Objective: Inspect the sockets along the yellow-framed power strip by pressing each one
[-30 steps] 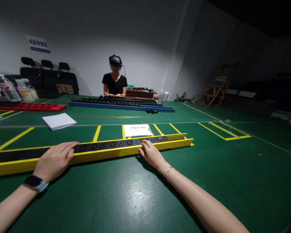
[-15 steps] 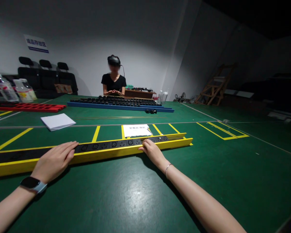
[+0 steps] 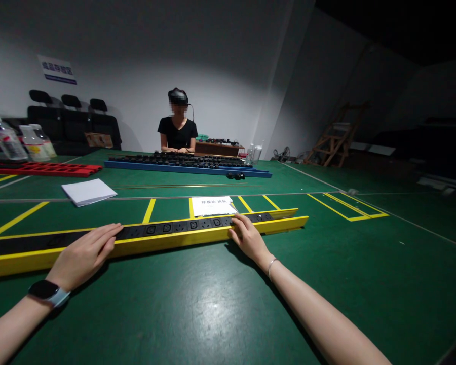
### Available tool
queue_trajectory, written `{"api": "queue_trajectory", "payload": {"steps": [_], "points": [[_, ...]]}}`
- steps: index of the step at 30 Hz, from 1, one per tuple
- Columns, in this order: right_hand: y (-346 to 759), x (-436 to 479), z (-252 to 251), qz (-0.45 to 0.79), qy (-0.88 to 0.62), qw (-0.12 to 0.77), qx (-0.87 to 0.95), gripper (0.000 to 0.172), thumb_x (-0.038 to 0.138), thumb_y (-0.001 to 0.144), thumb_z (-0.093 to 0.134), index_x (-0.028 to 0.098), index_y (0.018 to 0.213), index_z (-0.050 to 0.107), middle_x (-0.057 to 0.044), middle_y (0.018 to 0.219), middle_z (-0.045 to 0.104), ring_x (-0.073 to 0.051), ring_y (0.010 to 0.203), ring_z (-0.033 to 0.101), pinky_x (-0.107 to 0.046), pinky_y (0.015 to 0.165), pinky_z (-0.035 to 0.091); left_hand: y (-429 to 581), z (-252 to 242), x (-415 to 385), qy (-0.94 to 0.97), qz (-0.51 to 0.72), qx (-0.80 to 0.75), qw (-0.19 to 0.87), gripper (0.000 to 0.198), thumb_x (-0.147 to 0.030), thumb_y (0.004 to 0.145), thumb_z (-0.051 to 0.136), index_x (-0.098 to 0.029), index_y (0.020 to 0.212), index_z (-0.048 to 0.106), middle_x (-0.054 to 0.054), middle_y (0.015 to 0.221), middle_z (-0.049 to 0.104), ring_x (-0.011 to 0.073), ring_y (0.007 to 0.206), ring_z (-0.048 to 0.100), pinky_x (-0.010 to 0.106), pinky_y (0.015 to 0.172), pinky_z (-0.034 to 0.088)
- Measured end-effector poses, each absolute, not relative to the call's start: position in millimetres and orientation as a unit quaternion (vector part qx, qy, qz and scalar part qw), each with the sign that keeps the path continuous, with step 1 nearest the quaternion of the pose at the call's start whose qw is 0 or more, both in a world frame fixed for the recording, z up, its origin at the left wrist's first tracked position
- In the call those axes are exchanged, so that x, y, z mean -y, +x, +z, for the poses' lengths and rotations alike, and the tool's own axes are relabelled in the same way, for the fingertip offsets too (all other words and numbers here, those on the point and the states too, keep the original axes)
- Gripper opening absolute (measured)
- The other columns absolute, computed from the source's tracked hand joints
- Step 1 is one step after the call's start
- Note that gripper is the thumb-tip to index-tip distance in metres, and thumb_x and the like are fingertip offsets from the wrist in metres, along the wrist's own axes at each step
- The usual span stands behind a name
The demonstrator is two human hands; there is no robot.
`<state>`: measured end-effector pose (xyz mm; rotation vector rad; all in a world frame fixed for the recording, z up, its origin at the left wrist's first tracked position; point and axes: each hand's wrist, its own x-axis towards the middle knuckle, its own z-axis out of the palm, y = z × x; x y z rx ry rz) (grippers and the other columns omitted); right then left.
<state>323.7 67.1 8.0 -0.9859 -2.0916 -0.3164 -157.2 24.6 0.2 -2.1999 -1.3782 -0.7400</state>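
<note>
A long yellow power strip lies across the green table, its channel lined with black socket modules. My left hand, with a watch on the wrist, rests over the strip's left part, fingers stretched flat across the sockets and covering some of them. Farther right, my right hand grips the strip, thumb against the near yellow wall and fingers bent over the top. Beyond that hand the channel's right end shows a stretch without modules.
Behind the strip are a printed label and yellow tape lines. A folded white paper lies left. Blue rails with black modules and a red rail lie farther back. Bottles stand left. A person sits opposite.
The yellow strip and its sockets have shifted right, and my right hand has moved right with them. My left hand has stayed nearly in place. The person opposite has lowered their hands.
</note>
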Motion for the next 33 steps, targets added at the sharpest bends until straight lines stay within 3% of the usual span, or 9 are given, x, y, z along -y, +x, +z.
{"api": "queue_trajectory", "payload": {"steps": [5, 24, 33], "points": [[302.0, -55.6, 10.0, -0.126, -0.358, 0.371, 0.847, 0.040, 0.020, 0.093, 0.049, 0.016, 0.133, 0.048, -0.016, 0.129, 0.057, -0.026, 0.125, 0.051, -0.046, 0.105, 0.047, -155.7, 1.0, -24.3, -0.792, -0.254, 0.508, 0.226, 0.048, -0.040, 0.093, 0.038, -0.017, 0.131, 0.054, 0.009, 0.131, 0.060, 0.0235, 0.118, 0.058, 0.042, 0.106, 0.042], [308.1, -63.7, 7.8, -0.127, -0.383, 0.387, 0.829, 0.027, 0.017, 0.093, 0.047, 0.017, 0.117, 0.060, -0.013, 0.113, 0.064, -0.024, 0.108, 0.060, -0.043, 0.096, 0.052, -154.0, 2.1, -22.9, -0.784, -0.246, 0.520, 0.232, 0.047, -0.041, 0.093, 0.036, -0.020, 0.132, 0.053, 0.007, 0.131, 0.061, 0.0231, 0.117, 0.058, 0.039, 0.101, 0.044], [305.1, -57.0, 12.6, -0.110, -0.331, 0.367, 0.863, 0.034, 0.014, 0.092, 0.046, 0.017, 0.125, 0.053, -0.014, 0.120, 0.059, -0.024, 0.114, 0.055, -0.043, 0.097, 0.050, -152.5, 3.1, -22.2, -0.782, -0.246, 0.517, 0.246, 0.047, -0.041, 0.094, 0.035, -0.019, 0.130, 0.054, 0.007, 0.130, 0.061, 0.0231, 0.114, 0.059, 0.039, 0.099, 0.045]]}}
